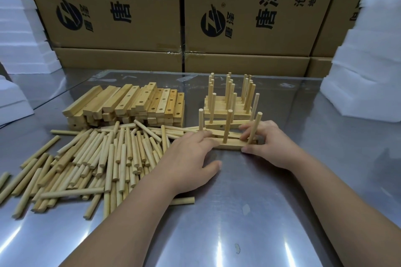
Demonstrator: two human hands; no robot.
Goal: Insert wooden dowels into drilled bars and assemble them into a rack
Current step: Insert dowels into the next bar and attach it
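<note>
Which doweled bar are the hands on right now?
The nearest bar, in front: the right hand pinches its right end, the left hand rests fingers on its left end. The stacked bars behind lie untouched.

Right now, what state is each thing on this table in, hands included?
Near bar: flat on the table, dowels upright in it, a hand at each end.
Left hand: fingers resting on the bar's left end, thumb apart.
Right hand: pinching the bar's right end.
Finished bars: stacked, dowels upright.
Drilled bars: piled, holes empty.
Loose dowels: lying flat in a heap.
</note>
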